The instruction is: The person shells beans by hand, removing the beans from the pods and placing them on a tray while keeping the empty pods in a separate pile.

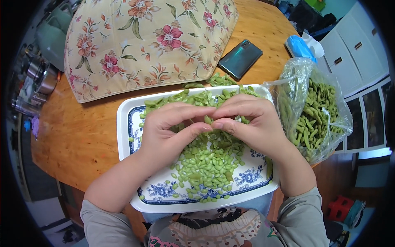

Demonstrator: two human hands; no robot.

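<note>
Above the middle of a white tray (pixel 124 148) with blue floral print, my left hand (pixel 176 123) and my right hand (pixel 250 120) meet at the fingertips. Between them they pinch a green soybean pod (pixel 208 119), mostly covered by the fingers. Shelled green soybeans (pixel 213 166) lie in a loose pile on the tray's near half, with a few scattered toward its edges. Split empty pods (pixel 197 98) are heaped along the far side, partly hidden behind my hands.
To the right, a clear plastic bag (pixel 291 83) holds many unshelled pods (pixel 321 111). A dark smartphone (pixel 241 59) lies beyond the tray, beside a floral fabric cover (pixel 148 46). A blue tissue pack (pixel 299 48) sits at the wooden table's (pixel 77 139) right edge. Metal pots (pixel 46 77) stand at left.
</note>
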